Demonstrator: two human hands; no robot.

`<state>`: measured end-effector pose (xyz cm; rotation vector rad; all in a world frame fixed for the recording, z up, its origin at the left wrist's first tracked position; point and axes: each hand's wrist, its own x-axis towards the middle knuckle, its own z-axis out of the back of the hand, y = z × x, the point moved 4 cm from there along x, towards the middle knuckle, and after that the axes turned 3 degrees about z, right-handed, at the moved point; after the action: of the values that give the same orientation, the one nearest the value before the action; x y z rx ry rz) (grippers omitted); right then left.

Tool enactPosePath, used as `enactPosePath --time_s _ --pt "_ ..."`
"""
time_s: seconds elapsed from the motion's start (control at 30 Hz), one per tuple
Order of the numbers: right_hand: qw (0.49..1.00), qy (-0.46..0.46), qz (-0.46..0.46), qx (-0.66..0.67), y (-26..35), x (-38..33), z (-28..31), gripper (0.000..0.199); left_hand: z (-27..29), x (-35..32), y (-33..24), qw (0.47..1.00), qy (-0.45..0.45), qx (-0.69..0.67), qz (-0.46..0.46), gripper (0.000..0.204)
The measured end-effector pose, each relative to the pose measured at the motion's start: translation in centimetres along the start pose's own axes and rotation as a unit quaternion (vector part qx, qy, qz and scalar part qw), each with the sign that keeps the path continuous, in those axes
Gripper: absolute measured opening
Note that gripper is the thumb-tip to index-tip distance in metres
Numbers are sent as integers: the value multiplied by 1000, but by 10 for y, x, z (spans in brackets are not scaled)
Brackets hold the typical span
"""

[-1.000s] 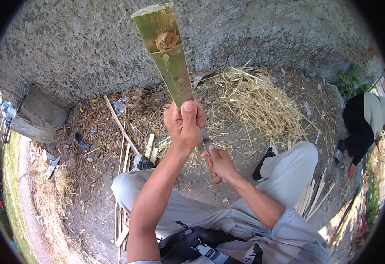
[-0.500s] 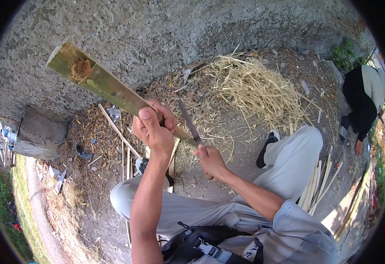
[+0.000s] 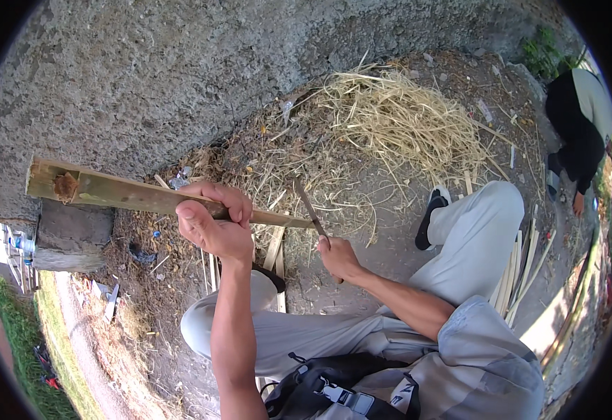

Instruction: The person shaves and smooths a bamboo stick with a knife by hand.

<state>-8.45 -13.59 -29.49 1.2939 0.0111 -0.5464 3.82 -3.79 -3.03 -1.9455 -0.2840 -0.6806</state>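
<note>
My left hand point(image 3: 218, 222) is wrapped round a split bamboo piece point(image 3: 127, 197), greenish-brown, with a rough brown node near its wide far-left end. The bamboo lies almost level across the view and narrows to the right. In my right hand point(image 3: 339, 259) is the wooden handle of a knife point(image 3: 308, 204), whose long dark blade points up and slightly left. The bamboo's right end meets the blade near the handle; whether the edge bites into it I cannot tell.
A heap of pale bamboo shavings point(image 3: 404, 126) lies ahead, before a rough grey wall point(image 3: 180, 70). Bamboo strips point(image 3: 512, 269) rest beside my right leg. A concrete block point(image 3: 75, 231) stands at left. At far right another person point(image 3: 575, 133) bends, one hand near the ground.
The bamboo's wide end has swung down and left, from a steep slant to nearly level. My left hand has shifted slightly left and lower; the right still grips the knife.
</note>
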Motion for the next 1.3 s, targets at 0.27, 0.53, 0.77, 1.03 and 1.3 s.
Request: enactPosePath --time_s 0.27,0.53,0.77,1.03,1.3 --pt "961 -59 265 52 74 -23 -1 37 4 -2 -4 1000 -2 19 8 54" --pt "996 35 -44 -65 -35 21 -1 45 12 -1 3 999 -4 25 21 54" --pt "959 -44 274 61 26 -12 -6 31 14 6 0 1000 6 13 21 54" --pt "962 101 -82 -241 -142 25 12 53 12 9 6 999 -12 32 13 53" --pt "991 13 81 -102 -37 -4 -1 48 28 17 2 995 -64 64 42 56"
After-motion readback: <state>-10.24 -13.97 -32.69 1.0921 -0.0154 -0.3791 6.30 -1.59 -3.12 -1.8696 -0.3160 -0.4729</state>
